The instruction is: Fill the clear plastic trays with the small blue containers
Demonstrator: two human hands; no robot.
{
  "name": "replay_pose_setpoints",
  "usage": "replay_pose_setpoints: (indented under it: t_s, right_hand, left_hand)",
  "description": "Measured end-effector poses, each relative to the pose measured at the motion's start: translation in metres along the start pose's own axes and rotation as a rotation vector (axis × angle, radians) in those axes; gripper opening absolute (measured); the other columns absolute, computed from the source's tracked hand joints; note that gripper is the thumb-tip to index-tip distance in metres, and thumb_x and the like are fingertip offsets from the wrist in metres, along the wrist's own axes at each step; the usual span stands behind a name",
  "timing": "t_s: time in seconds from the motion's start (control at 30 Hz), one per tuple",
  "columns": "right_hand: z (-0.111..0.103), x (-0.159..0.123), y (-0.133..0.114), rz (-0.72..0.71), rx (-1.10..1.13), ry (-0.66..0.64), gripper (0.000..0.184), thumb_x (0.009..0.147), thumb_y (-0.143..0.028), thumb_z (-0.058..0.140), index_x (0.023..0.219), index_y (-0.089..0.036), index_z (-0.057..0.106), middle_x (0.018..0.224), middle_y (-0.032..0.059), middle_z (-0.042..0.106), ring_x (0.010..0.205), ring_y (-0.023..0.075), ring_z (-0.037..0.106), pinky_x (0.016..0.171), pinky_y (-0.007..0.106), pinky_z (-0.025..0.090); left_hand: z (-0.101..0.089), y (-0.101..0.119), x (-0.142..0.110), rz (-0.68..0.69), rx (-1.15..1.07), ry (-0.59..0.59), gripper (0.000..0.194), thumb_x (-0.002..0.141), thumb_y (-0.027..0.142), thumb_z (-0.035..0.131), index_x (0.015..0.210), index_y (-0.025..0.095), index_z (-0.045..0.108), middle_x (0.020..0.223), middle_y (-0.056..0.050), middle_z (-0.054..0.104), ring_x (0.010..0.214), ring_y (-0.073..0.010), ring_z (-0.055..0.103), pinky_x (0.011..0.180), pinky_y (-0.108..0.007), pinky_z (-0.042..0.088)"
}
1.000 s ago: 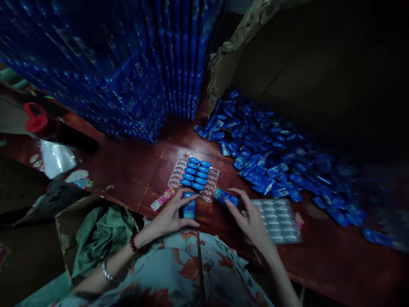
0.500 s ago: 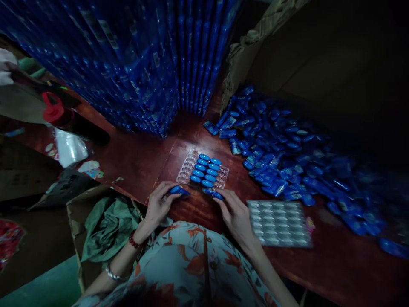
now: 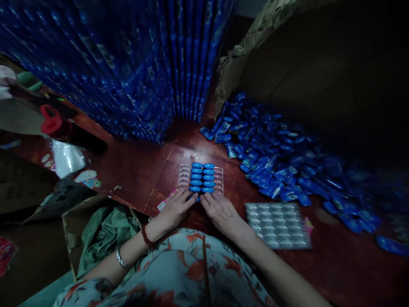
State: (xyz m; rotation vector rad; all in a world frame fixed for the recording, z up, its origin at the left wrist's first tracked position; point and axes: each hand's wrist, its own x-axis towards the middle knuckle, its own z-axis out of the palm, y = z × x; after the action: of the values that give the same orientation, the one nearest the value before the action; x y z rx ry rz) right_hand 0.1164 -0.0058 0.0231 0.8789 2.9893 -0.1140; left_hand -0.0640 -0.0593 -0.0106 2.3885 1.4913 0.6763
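A clear plastic blister tray [image 3: 184, 175] lies in front of me, with two columns of glossy blue capsule-shaped pieces [image 3: 197, 176] along its middle. At its near edge, my left hand [image 3: 177, 208] has its fingers closed around a blue piece [image 3: 197, 198], of which only a bit shows. My right hand [image 3: 222, 213] is beside it, fingers bent and together over the tray's near right part; whatever lies under those fingertips is hidden. A small pink printed card [image 3: 166, 199] sticks out beside my left hand.
Loose blue wrapped pieces [image 3: 262, 162] are heaped on the right before a cardboard box [image 3: 233, 64]. A silvery blister tray [image 3: 276, 225] lies near my right forearm. Tall stacks of blue packs [image 3: 137, 98] stand behind. At left is a red-lidded bottle [image 3: 73, 130].
Both hands have moved inward to the tray's near edge, and the blue pieces they held are now mostly hidden. The tray sits straighter. A pink card now shows by my left hand.
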Motion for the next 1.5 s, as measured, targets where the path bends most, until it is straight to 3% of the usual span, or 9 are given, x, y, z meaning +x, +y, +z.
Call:
replay_pose_setpoints:
  t_s: [0.27,0.43,0.57,0.8,0.97,1.07,1.23,1.37,1.5]
  right_hand:
    - [0.02,-0.015,-0.001,0.144,0.066,0.325,0.033,0.091,-0.02,0.045,0.122,-0.014,0.051,0.095,0.0087,0.062,0.083,0.0174,0.058,0.074,0.029,0.045]
    - [0.019,-0.012,0.0,0.36,0.288,0.545,0.049,0.093,-0.031,0.04,0.14,-0.02,0.033,0.132,0.014,0.046,0.118,0.0234,0.045,0.093,0.037,0.04]
    - [0.027,0.028,0.01,0.471,0.458,0.471,0.056,0.095,-0.04,0.026,0.146,-0.021,0.014,0.151,0.0115,0.017,0.139,0.0256,0.015,0.108,0.05,0.021]
    - [0.044,0.053,0.02,0.495,0.72,0.33,0.052,0.096,-0.04,0.022,0.145,-0.026,0.013,0.153,0.0054,0.014,0.141,0.0181,0.004,0.112,0.05,0.008]
    - [0.037,0.045,0.046,0.565,0.751,0.44,0.047,0.096,-0.037,0.022,0.138,-0.02,0.037,0.14,0.0083,0.043,0.13,0.0155,0.036,0.107,0.037,0.029]
    - [0.023,0.051,0.083,0.748,0.494,0.428,0.043,0.095,-0.03,0.025,0.129,-0.015,0.048,0.128,0.0105,0.054,0.118,0.0171,0.047,0.1,0.033,0.036]
    - [-0.001,0.08,0.129,0.789,0.073,-0.042,0.038,0.089,-0.019,0.041,0.126,-0.012,0.048,0.12,0.0161,0.054,0.11,0.0258,0.05,0.087,0.037,0.043]
    - [-0.004,0.09,0.136,0.739,0.069,-0.155,0.033,0.085,-0.019,0.048,0.118,-0.013,0.051,0.116,0.0171,0.053,0.101,0.025,0.056,0.076,0.033,0.045]
    - [0.0,0.078,0.13,0.706,0.08,-0.19,0.036,0.084,-0.021,0.048,0.12,-0.015,0.046,0.115,0.0149,0.052,0.091,0.0214,0.062,0.071,0.03,0.046]
  left_hand:
    - [0.009,-0.002,-0.012,0.003,0.175,0.096,0.045,0.091,0.011,0.037,0.134,0.021,0.041,0.115,-0.013,0.053,0.096,-0.0207,0.051,0.082,-0.034,0.045]
    - [0.008,0.003,0.011,-0.153,0.159,0.212,0.053,0.092,0.023,0.041,0.142,0.03,0.024,0.142,-0.012,0.033,0.128,-0.0278,0.033,0.1,-0.043,0.031]
    - [0.016,-0.001,0.06,-0.318,0.094,0.159,0.053,0.094,0.026,0.028,0.145,0.019,0.013,0.149,-0.013,0.023,0.139,-0.0276,0.015,0.109,-0.049,0.018]
    - [0.042,-0.021,0.081,-0.396,-0.142,0.151,0.046,0.093,0.024,0.028,0.137,0.017,0.037,0.142,-0.012,0.036,0.136,-0.0262,0.024,0.109,-0.049,0.026]
    - [0.027,-0.026,0.085,-0.418,-0.351,0.232,0.043,0.094,0.033,0.034,0.135,0.021,0.038,0.14,-0.01,0.038,0.13,-0.0218,0.035,0.108,-0.043,0.031]
    - [0.01,-0.04,0.117,-0.391,-0.35,0.345,0.035,0.094,0.03,0.036,0.125,0.019,0.049,0.128,-0.01,0.048,0.12,-0.019,0.045,0.102,-0.036,0.038]
    - [0.005,-0.056,0.207,-0.151,-0.079,-0.048,0.027,0.091,0.017,0.04,0.112,0.015,0.057,0.111,-0.009,0.058,0.103,-0.0176,0.055,0.092,-0.029,0.044]
    - [0.022,-0.056,0.254,-0.1,-0.032,-0.224,0.027,0.083,0.008,0.05,0.106,0.017,0.06,0.116,-0.01,0.056,0.099,-0.0214,0.059,0.084,-0.031,0.047]
    - [0.036,-0.066,0.26,-0.105,-0.046,-0.355,0.024,0.077,0.008,0.056,0.1,0.012,0.061,0.121,-0.019,0.051,0.089,-0.0253,0.063,0.076,-0.034,0.048]
